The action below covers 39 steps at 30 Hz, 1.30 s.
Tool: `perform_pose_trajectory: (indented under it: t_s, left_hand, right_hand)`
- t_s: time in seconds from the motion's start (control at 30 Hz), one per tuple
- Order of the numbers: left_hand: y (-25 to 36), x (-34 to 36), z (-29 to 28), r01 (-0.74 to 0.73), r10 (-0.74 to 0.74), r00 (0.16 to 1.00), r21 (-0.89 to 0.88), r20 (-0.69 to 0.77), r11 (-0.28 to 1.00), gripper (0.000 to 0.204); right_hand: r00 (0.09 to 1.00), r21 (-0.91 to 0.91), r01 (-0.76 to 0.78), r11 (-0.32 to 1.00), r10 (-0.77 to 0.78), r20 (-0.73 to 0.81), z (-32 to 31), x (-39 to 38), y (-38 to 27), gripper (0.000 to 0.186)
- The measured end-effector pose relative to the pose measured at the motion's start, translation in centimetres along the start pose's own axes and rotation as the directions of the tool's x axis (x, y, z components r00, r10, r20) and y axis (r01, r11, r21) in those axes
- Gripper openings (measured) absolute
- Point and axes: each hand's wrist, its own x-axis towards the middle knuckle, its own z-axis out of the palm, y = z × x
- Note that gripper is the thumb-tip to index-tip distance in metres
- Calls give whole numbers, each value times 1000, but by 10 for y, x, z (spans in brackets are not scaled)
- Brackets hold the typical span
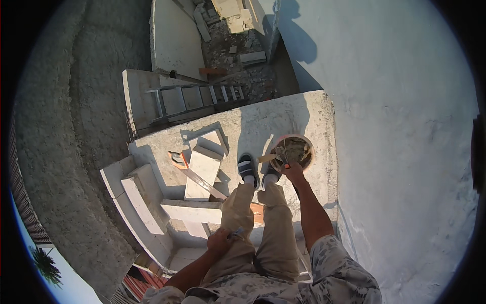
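In the head view, the right hand (293, 173) has its fingers closed round an orange-tipped handle (287, 165) at the bucket (312, 153) of grey mix (297, 148); the left hand (220, 242) curls around a small bluish object (236, 232) (too small to identify). Some blocks (135, 219) look already laid; a loose block (203, 169) lies under the saw (197, 177). No writing is readable.

Grey-and-white patterned shirt (331, 263), beige trousers (276, 223), 2 pale socks (248, 179), 2 dark sandals (245, 166), the left pale-striped.
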Motion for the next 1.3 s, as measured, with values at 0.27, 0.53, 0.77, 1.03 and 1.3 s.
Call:
perform_pose_trajectory:
  t_s: [0.27,0.53,0.77,1.03,1.3]
  left_hand:
    - [20,23,-44,-93,61,983,182,176,979,45]
    - [30,40,-101,-76,-110,879,364,463,928,63]
    - [55,59,-102,-125,-95,827,346,554,930,55]
    - [117,45,-178,52,-102,841,108,531,993,36]
    - [112,49,-177,-293,102,826,268,554,918,36]
  right_hand:
    - [919,-29,-394,919,394,7,-67,-82,162,33]
    - [910,41,-414,909,413,24,-27,-112,269,24]
    - [877,-24,-422,906,401,-262,-25,-184,281,34]
    - [915,462,-393,795,387,113,-61,-310,103,53]
    - [928,616,-371,695,289,233,-38,-335,4,33]
